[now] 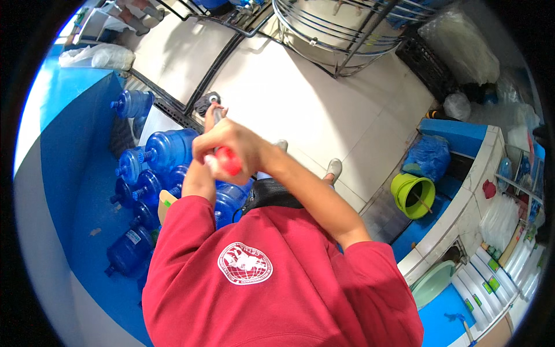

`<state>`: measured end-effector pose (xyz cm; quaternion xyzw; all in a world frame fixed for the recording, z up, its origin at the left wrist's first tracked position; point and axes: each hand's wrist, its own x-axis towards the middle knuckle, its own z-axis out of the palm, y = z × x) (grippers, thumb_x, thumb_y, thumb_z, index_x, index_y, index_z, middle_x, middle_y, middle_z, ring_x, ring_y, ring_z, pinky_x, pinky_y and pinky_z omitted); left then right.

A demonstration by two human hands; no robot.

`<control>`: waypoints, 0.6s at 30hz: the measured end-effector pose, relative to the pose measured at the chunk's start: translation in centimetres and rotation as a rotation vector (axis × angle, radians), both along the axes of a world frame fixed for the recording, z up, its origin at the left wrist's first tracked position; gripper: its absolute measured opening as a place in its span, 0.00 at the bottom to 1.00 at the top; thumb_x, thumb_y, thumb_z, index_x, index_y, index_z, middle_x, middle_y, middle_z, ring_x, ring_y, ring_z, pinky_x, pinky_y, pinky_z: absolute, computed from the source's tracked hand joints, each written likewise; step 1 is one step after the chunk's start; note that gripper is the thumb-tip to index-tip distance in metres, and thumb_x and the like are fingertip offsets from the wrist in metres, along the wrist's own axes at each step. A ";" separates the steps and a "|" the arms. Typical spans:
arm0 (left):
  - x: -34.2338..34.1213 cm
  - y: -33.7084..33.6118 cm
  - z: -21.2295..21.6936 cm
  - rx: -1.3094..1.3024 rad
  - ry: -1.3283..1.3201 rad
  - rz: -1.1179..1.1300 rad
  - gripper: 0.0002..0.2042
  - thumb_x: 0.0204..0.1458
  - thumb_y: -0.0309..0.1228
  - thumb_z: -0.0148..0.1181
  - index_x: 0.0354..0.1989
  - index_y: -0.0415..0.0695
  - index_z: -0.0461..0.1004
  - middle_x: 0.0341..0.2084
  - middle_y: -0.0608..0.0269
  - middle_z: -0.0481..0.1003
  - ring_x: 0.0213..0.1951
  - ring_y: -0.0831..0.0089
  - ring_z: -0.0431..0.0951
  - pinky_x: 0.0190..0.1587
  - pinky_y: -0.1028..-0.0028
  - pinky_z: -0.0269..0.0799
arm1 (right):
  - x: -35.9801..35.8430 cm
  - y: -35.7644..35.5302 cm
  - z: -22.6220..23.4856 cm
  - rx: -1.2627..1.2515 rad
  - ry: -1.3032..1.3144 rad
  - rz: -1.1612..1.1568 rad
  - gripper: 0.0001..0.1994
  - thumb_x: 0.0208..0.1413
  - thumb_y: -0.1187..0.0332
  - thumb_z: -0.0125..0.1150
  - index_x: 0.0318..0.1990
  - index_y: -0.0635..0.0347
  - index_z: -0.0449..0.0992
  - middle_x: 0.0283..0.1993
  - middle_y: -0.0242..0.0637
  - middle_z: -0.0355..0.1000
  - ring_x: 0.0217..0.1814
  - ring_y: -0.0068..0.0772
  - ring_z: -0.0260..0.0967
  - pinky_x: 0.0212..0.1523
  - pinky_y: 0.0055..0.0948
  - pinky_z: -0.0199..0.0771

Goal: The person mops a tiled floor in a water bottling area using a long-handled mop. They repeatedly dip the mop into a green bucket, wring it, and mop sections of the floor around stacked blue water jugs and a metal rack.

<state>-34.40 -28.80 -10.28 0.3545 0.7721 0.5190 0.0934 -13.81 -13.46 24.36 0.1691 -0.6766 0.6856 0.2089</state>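
A mop with a red-capped handle [229, 161] slants away from me. Its dark grey stringy mop head [203, 104] rests on the pale floor tiles beside a black rack rail. My right hand [236, 141] is closed round the handle near the red cap, slightly blurred. Lower on the pole, my left hand [214, 115] is wrapped around it, partly hidden behind the right hand and forearm. To the left of my arms lie several blue water jugs [167, 146], close to my left forearm.
A round metal rack [341, 55] stands ahead on the tiled floor [277, 81]. To the right are a lime-green bucket [404, 191], a blue plastic bag [426, 157] and a tiled ledge [457, 211]. Another person's boots [137, 24] show at the far left.
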 end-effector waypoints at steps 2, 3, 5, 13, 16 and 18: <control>0.4 -1.4 1.2 -0.144 -0.294 0.056 0.05 0.51 0.28 0.65 0.33 0.45 0.74 0.25 0.64 0.73 0.29 0.76 0.72 0.34 0.73 0.69 | 1.9 -0.8 -0.8 0.082 0.071 0.063 0.07 0.38 0.66 0.62 0.24 0.57 0.73 0.19 0.41 0.71 0.22 0.47 0.72 0.24 0.38 0.70; 1.3 -1.6 2.0 -0.215 -0.278 0.000 0.07 0.50 0.31 0.68 0.32 0.45 0.76 0.24 0.62 0.75 0.29 0.75 0.73 0.33 0.72 0.69 | 3.8 -1.1 -0.8 -0.001 0.172 0.015 0.09 0.34 0.65 0.64 0.23 0.56 0.72 0.19 0.40 0.71 0.23 0.47 0.72 0.24 0.38 0.70; 5.6 -1.9 3.2 -0.518 -0.146 0.065 0.07 0.49 0.29 0.68 0.32 0.43 0.76 0.27 0.59 0.75 0.33 0.73 0.74 0.38 0.72 0.70 | 8.7 -0.5 -0.3 0.036 0.103 0.053 0.10 0.29 0.67 0.66 0.22 0.56 0.71 0.19 0.40 0.71 0.23 0.46 0.73 0.25 0.39 0.71; 26.8 5.6 5.5 -0.260 -0.362 -0.268 0.07 0.47 0.22 0.65 0.35 0.41 0.76 0.32 0.57 0.74 0.39 0.65 0.77 0.46 0.66 0.72 | 25.2 4.2 6.8 0.294 0.103 0.304 0.19 0.19 0.64 0.68 0.24 0.56 0.67 0.19 0.36 0.69 0.24 0.46 0.72 0.26 0.40 0.72; 30.7 9.0 8.5 -0.501 0.156 -0.612 0.07 0.47 0.34 0.63 0.31 0.46 0.77 0.31 0.54 0.77 0.36 0.55 0.78 0.42 0.59 0.73 | 28.3 3.4 9.3 0.285 0.163 0.266 0.20 0.22 0.63 0.69 0.25 0.57 0.67 0.17 0.35 0.69 0.20 0.42 0.72 0.22 0.39 0.70; 32.5 11.7 9.8 -0.654 0.274 -0.677 0.07 0.48 0.38 0.60 0.29 0.49 0.76 0.31 0.58 0.78 0.37 0.53 0.79 0.40 0.56 0.73 | 29.4 3.1 9.9 0.228 0.214 0.180 0.18 0.24 0.63 0.68 0.24 0.58 0.66 0.16 0.34 0.68 0.19 0.41 0.71 0.20 0.37 0.69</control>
